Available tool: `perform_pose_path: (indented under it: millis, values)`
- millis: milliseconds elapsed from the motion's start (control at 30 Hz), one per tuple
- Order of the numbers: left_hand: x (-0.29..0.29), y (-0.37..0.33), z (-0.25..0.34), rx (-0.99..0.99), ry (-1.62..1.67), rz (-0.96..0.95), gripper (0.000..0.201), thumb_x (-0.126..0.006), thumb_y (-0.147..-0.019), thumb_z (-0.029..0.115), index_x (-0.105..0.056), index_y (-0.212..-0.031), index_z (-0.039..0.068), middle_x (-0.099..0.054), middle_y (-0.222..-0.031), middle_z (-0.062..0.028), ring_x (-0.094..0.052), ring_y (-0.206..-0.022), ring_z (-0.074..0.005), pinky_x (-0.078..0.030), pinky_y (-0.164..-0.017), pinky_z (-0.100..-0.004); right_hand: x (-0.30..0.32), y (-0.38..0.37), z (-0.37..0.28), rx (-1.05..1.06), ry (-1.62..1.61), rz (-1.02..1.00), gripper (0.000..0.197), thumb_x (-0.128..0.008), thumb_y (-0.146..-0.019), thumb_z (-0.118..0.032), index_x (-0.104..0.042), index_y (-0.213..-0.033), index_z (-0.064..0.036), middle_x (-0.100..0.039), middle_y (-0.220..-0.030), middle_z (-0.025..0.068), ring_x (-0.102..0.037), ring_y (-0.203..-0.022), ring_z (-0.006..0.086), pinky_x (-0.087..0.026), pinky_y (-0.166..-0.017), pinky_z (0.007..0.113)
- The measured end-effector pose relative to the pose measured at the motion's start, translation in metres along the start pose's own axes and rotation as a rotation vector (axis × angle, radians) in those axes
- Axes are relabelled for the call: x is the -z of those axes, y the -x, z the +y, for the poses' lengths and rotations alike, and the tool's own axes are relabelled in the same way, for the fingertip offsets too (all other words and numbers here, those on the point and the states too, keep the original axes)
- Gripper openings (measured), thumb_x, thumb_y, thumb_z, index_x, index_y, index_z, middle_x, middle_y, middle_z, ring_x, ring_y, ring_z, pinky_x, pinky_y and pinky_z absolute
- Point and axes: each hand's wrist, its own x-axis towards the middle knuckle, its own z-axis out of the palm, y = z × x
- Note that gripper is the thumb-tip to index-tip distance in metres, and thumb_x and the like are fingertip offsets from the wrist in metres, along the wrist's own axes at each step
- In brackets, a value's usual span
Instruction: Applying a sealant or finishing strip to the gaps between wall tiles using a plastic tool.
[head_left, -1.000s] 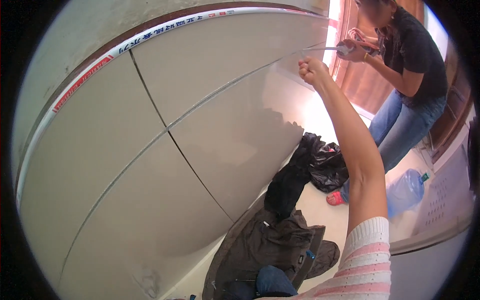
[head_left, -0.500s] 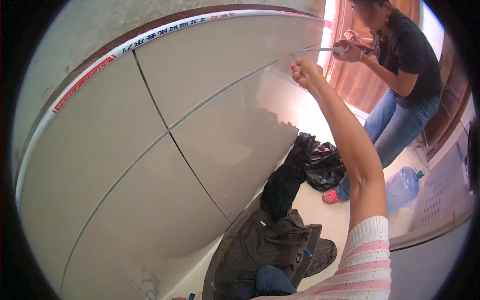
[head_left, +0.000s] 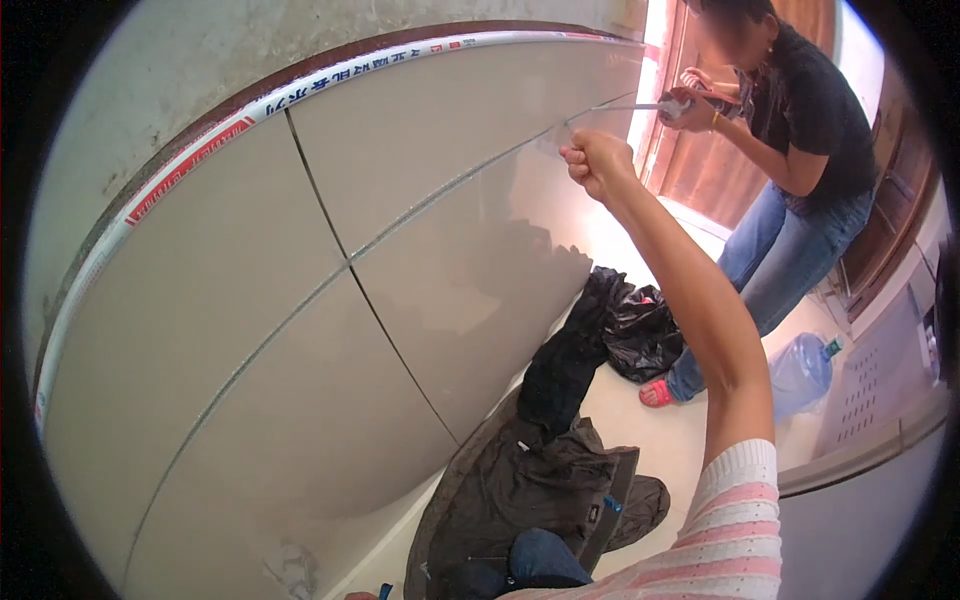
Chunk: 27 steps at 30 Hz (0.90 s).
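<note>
Though curled, right hand seems near seam

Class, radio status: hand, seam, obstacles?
Right hand closed, near the grey seam. Seam crosses a dark joint. Possibly in the way: nozzle held by a co-worker, beyond.

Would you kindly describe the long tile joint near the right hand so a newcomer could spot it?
Find the glossy beige tiled wall filling the left side. The long tile joint curves across it from lower left to upper right, passing near the right hand. It is silvery grey, unlike the dark seam crossing it.
</note>
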Motion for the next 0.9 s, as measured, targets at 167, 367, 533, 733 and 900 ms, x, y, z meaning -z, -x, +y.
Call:
perform_pose_path:
  millis: [167,367,533,733,900]
  values:
    - [0.003,0.0,-0.016,0.026,0.139,-0.023,0.014,-0.055,-0.07,0.012,-0.06,-0.064,0.0,-0.053,-0.055,-0.0046,-0.048,-0.045,-0.0137,-0.04,-0.04,-0.0265,-0.016,0.023,0.008,0.042,0.017,-0.023,0.016,-0.046,-0.079,0.003,-0.041,-0.094,0.0049,-0.051,-0.073,0.018,-0.041,-0.046,0.009,-0.03,-0.036,0.02]
    - [-0.002,-0.006,-0.006,0.081,0.047,-0.035,0.012,-0.054,-0.069,0.009,-0.061,-0.065,0.0,-0.054,-0.055,-0.0051,-0.049,-0.046,-0.0143,-0.041,-0.041,-0.027,-0.017,0.041,0.018,0.089,0.071,-0.043,0.014,-0.047,-0.081,0.001,-0.043,-0.093,0.0068,-0.052,-0.07,0.0167,-0.043,-0.045,0.0098,-0.033,-0.036,0.021]
    - [-0.008,0.003,-0.024,0.082,-0.045,0.033,0.013,-0.053,-0.068,0.008,-0.061,-0.063,-0.001,-0.055,-0.054,-0.006,-0.049,-0.046,-0.0145,-0.04,-0.042,-0.0269,-0.034,0.064,0.027,0.106,0.087,-0.06,0.014,-0.047,-0.082,-0.001,-0.045,-0.093,0.0079,-0.054,-0.069,0.0177,-0.044,-0.044,0.0103,-0.035,-0.035,0.022]
    - [-0.015,0.021,-0.006,-0.021,0.012,0.073,0.018,-0.053,-0.072,0.013,-0.06,-0.06,0.001,-0.053,-0.051,-0.0075,-0.049,-0.045,-0.0159,-0.04,-0.044,-0.0274,-0.046,0.091,0.038,0.134,0.125,-0.123,0.015,-0.046,-0.08,0.0,-0.044,-0.092,0.0087,-0.054,-0.069,0.018,-0.046,-0.044,0.0114,-0.035,-0.035,0.023]
    - [-0.02,0.035,-0.019,0.05,-0.123,-0.008,0.027,-0.054,-0.075,0.02,-0.054,-0.054,0.003,-0.051,-0.049,-0.009,-0.05,-0.045,-0.0181,-0.04,-0.045,-0.0284,-0.057,0.115,0.054,0.201,0.125,-0.135,0.014,-0.046,-0.078,0.003,-0.044,-0.091,0.0091,-0.054,-0.067,0.0175,-0.05,-0.046,0.0142,-0.037,-0.036,0.024]
